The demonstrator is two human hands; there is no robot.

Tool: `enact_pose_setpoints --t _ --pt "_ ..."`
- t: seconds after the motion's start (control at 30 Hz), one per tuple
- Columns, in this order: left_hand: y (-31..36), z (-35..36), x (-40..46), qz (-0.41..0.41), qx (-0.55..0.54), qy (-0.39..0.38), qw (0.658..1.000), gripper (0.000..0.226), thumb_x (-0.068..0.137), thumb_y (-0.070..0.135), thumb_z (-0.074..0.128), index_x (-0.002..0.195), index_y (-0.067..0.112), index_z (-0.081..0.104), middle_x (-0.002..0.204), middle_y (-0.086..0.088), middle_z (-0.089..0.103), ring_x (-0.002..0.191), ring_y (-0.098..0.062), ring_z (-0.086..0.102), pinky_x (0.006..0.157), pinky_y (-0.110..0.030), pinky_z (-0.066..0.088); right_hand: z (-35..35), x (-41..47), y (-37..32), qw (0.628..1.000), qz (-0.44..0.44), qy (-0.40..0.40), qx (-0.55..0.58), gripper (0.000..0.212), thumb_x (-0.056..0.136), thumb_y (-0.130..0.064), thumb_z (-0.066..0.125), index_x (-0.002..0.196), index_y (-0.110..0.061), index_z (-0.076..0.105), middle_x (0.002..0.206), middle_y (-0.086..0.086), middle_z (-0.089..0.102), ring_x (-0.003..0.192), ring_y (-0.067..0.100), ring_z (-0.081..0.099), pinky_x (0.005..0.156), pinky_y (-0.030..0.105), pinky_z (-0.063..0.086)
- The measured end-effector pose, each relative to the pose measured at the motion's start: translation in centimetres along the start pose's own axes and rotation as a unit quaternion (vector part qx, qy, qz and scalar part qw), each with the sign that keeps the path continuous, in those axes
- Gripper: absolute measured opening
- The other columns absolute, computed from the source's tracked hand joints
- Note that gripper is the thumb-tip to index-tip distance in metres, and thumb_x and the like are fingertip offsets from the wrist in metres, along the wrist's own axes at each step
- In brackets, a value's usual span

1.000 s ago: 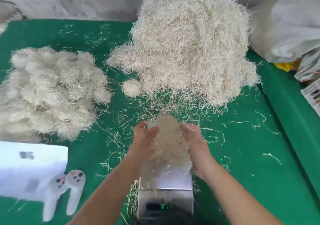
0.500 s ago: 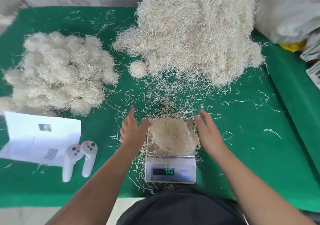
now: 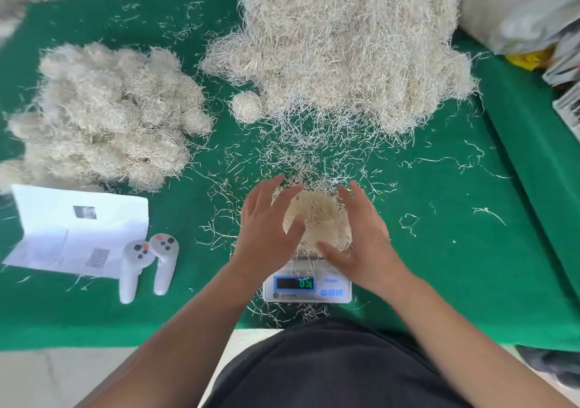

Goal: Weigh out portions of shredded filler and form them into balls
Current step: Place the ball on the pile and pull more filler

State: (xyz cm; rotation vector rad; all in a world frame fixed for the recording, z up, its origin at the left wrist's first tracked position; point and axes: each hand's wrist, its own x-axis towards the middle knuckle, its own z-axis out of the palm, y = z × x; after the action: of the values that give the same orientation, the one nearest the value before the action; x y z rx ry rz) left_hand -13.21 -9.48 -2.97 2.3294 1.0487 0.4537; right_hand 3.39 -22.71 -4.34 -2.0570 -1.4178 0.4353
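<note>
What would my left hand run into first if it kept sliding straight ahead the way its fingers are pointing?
Probably the loose strands scattered on the green mat just beyond the left hand, then the foot of the big filler heap. The lone ball sits slightly left of that line; height above the mat is unclear.

Pale tan filler [image 3: 317, 216], green mat [image 3: 439, 266]

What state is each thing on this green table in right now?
Scale: switched on, digits lit.
Portion of filler: heaped on the scale.
Left hand: open, beside the portion.
Right hand: open, beside the portion.
Finished balls: piled at left.
Single ball: lying apart.
Loose filler: big heap behind.
</note>
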Motion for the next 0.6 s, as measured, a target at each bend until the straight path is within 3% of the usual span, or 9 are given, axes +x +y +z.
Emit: enact_pose_setpoints --t 0.13,0.33,0.5,0.6 --pt "0.0 0.0 0.1 0.014 0.004 0.014 1.0 0.049 0.097 0.036 0.061 0.144 0.042 0.048 0.162 0.011 0.029 0.151 -0.016 0.016 0.121 -0.044 0.013 0.0 -0.2 0.4 1.0 0.009 0.006 -0.001 0.104 0.079 -0.069 0.062 0.164 -0.037 0.009 0.174 -0.009 0.0 0.16 0.015 0.006 0.123 0.044 0.017" --pt "-0.3 -0.5 0.2 0.006 -0.004 0.038 0.999 0.044 0.096 0.038 0.058 0.14 0.04 0.054 0.158 0.011 0.034 0.148 -0.017 0.025 0.12 -0.042 0.021 -0.1 -0.2 1.0 1.0 0.022 0.011 0.01 0.103 0.081 -0.065 0.066 0.162 -0.04 0.009 0.174 -0.007 0.0 0.161 0.017 0.006 0.125 0.057 0.022" --pt "-0.1 -0.8 0.3 -0.003 -0.021 0.044 0.999 0.045 0.095 0.042 0.053 0.14 0.038 0.054 0.157 0.012 0.035 0.145 -0.017 0.028 0.117 -0.038 0.022 -0.1 -0.1 1.6 0.999 0.045 0.01 0.01 0.105 0.08 -0.059 0.073 0.16 -0.043 0.008 0.173 -0.01 0.001 0.16 0.02 0.01 0.125 0.054 0.019" --pt "-0.4 -0.9 0.2 -0.012 -0.037 0.045 0.998 0.047 0.094 0.047 0.049 0.141 0.042 0.051 0.157 0.013 0.034 0.145 -0.016 0.028 0.116 -0.039 0.024 0.1 0.3 1.7 0.998 0.056 0.01 0.017 0.107 0.076 -0.067 0.069 0.16 -0.046 0.006 0.173 -0.012 0.001 0.159 0.019 0.012 0.123 0.049 0.017"
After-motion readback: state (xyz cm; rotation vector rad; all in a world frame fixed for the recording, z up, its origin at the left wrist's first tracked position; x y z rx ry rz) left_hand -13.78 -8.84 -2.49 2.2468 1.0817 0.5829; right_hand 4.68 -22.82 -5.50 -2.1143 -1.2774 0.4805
